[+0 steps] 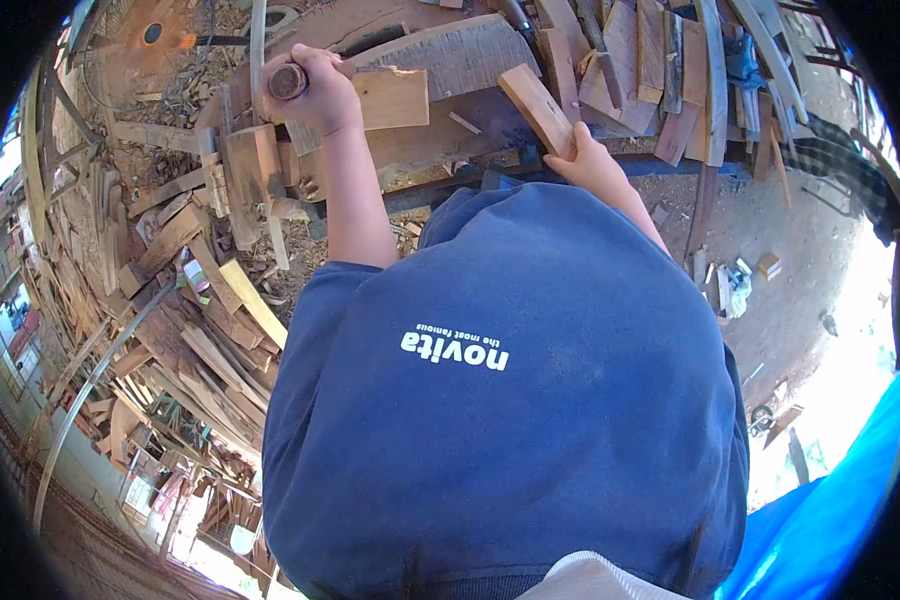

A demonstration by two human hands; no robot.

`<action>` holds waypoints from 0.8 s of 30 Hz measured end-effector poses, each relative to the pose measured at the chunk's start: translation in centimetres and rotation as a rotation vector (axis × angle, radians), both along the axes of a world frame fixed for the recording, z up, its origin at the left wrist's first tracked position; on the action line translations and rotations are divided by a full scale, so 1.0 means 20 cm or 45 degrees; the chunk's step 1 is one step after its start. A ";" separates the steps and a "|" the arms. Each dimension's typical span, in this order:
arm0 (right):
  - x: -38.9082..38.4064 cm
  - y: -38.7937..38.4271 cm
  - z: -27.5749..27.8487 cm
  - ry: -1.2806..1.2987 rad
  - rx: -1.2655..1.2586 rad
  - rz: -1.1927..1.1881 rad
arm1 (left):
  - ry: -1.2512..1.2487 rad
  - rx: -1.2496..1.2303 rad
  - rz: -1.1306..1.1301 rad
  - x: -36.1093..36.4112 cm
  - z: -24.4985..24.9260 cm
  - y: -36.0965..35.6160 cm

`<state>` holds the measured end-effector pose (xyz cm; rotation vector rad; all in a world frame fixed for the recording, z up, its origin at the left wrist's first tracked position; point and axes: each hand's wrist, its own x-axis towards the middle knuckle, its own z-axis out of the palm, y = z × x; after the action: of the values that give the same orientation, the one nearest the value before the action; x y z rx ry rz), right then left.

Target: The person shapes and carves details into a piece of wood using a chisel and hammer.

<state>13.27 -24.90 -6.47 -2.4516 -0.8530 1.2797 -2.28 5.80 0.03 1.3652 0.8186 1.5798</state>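
My left hand (325,95) is closed around a brown wooden piece with a round end (288,81), perhaps a tool handle; its far part is hidden. Just right of that hand, a pale board (395,98) lies on the work surface. My right hand (584,160) grips the near end of a rectangular wood block (536,108), which slants up and to the left. Behind and between the hands lies a broad, rough grey-brown plank (460,58).
Wood offcuts (650,60) crowd the back right. Timber strips (205,350) and scraps pile up at the left, near a bottle (194,275). A dark round item with an orange glow (153,33) is at the back left. A small block (769,265) lies on the right-hand floor.
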 end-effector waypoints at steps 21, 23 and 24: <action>-0.01 0.03 0.08 -0.008 0.012 0.014 | 0.055 -0.067 -0.064 0.00 -0.01 0.01; 0.01 0.06 0.13 -0.015 0.016 0.032 | 0.075 -0.032 -0.034 0.01 -0.02 0.02; 0.02 0.08 0.16 -0.063 0.103 0.028 | 0.100 -0.001 -0.009 0.02 -0.01 0.02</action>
<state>13.70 -23.21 -3.32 -2.4260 -0.9279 1.1727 -1.93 6.18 -0.27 1.4357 0.8606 1.5280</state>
